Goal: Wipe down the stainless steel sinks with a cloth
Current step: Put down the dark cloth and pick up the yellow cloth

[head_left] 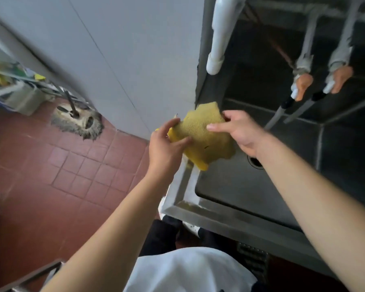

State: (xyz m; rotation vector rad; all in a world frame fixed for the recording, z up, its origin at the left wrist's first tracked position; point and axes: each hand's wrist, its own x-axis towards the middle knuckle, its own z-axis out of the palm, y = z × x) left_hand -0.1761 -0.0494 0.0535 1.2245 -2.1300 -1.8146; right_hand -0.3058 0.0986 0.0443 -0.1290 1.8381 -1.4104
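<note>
Pinching yellow cloth [202, 133] at both ends, left hand [167, 146] and right hand [238, 131] curled on it, raised above sink [181, 199] left rim. Could slip onto red floor tiles [72, 161] if left pinch loosens.

The cloth [202, 133] hung between the left hand [167, 146] and the right hand [238, 131], above the left rim of the sink [183, 186]. Behind the basin, two faucets [301, 85] reached over it, right of a pipe [219, 36]. Left of the sink, a mop [78, 121] lay on the floor [51, 175] against the wall [114, 49].
</note>
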